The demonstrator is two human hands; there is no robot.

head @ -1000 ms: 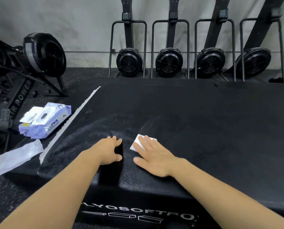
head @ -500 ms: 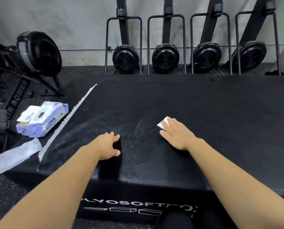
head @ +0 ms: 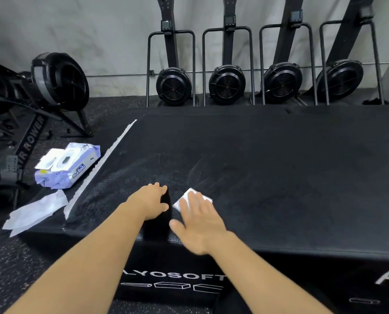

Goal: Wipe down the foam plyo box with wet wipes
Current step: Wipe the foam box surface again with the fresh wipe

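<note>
right hand (head: 200,225) flat on wet wipe (head: 184,201), plyo box (head: 279,177) top

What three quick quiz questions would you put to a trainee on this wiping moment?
1. True or false: the right hand presses the wet wipe flat on top of the plyo box.
2. Where is the wipes pack? A) in the middle of the box top B) off the box's left edge, lid open C) leaning on the back wall
3. How many upright rowers stand along the wall?
Key: 1 true; 2 B; 3 four.
</note>
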